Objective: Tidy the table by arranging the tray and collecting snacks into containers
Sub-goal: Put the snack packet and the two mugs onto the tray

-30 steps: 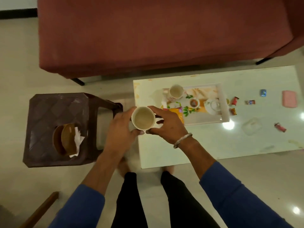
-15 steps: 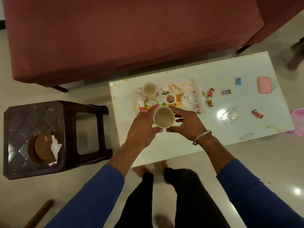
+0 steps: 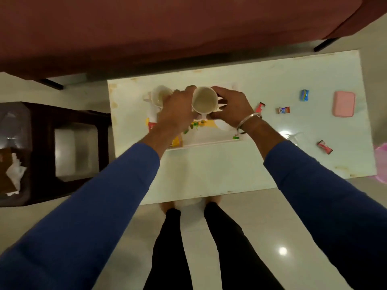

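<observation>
I hold a white cup (image 3: 204, 100) between both hands above the flowered white tray (image 3: 205, 144) on the pale table (image 3: 209, 174). My left hand (image 3: 178, 109) grips its left side and my right hand (image 3: 232, 105) grips its right side. A second white cup (image 3: 160, 96) stands at the tray's far left, just beside my left hand. Most of the tray is hidden under my hands and forearms. Wrapped snacks lie on the table to the right: a red one (image 3: 261, 106), a red-and-white one (image 3: 283, 110), a blue one (image 3: 304, 95) and another red one (image 3: 325, 146).
A pink box (image 3: 343, 104) lies at the table's far right, and a clear container (image 3: 294, 137) sits by my right forearm. A dark stool (image 3: 52, 143) with crumpled tissue (image 3: 14, 174) stands left. A maroon sofa (image 3: 167, 28) runs behind the table. Something pink (image 3: 381, 164) shows at the right edge.
Both hands carried the cup away from me, from over the table's near left edge to above the tray beside the second cup. The view shifted so the table sits more central.
</observation>
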